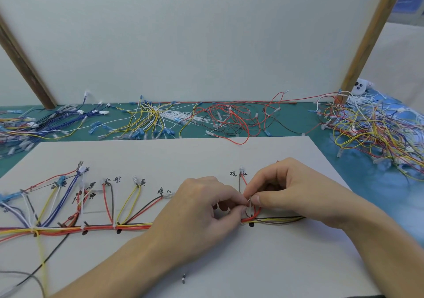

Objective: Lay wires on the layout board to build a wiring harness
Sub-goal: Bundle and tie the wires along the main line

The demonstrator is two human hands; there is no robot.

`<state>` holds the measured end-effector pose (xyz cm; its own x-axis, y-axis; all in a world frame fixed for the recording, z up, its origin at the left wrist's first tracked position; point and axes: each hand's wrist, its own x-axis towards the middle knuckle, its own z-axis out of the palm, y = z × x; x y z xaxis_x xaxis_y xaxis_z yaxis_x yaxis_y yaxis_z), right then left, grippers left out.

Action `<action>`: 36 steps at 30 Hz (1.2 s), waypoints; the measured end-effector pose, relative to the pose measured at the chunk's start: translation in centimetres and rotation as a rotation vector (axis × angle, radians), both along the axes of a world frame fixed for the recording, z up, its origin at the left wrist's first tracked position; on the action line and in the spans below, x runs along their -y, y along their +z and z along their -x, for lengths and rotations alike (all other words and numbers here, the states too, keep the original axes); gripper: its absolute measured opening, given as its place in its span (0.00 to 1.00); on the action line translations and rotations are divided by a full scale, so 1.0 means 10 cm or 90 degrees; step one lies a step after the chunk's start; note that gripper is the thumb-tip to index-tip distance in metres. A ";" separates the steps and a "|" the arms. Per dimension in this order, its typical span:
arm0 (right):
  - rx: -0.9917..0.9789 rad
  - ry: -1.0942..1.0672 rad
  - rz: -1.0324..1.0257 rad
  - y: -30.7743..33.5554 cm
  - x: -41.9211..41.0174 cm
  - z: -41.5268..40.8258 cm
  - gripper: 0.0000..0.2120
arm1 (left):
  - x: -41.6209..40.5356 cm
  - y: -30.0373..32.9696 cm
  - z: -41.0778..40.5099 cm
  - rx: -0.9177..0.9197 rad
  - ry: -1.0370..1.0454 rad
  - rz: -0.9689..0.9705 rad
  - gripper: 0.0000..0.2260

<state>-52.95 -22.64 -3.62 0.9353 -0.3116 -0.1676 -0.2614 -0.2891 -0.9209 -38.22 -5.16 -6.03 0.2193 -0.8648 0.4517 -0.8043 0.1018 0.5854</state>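
Wires [254, 212] of the harness, a red and a brown one, rise from the main bundle [91, 228] at centre right of the frame, and both hands meet on them there. The left hand [202, 208] pinches a small pale piece, perhaps a cable tie, between thumb and forefinger right at the wires; the right hand [291, 189] pinches the same spot from the other side, its remaining fingers curled in. What exactly sits between the fingertips is too small to tell.

The bundle runs left to right across the white layout board [206, 155], branching upward to terminals at several marked spots, with white ties and black pegs along it. The board's far edge lies in mid frame; bare board shows above and below the hands. Handwritten Chinese labels in black sit beside the branch ends; they are too blurred to read surely.

Loose wire heaps [229, 118] cover the green mat [286, 134] beyond, thickest at the right.
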 end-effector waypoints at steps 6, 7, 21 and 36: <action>-0.002 0.009 0.006 -0.01 0.00 0.00 0.07 | 0.00 -0.02 -0.01 -0.003 0.000 -0.011 0.06; -0.001 0.010 0.005 -0.01 0.00 0.00 0.07 | 0.00 -0.02 -0.01 -0.003 0.000 -0.010 0.06; 0.004 0.012 0.002 -0.02 0.02 0.00 0.09 | 0.00 -0.01 0.00 -0.002 0.005 0.009 0.05; 0.007 0.012 -0.003 -0.02 0.00 0.00 0.08 | 0.00 0.00 0.00 0.002 0.003 0.000 0.06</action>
<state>-52.94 -22.66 -3.77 0.9431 -0.2926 -0.1583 -0.2453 -0.2902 -0.9250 -38.20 -5.16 -5.99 0.2213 -0.8640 0.4522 -0.8066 0.0985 0.5829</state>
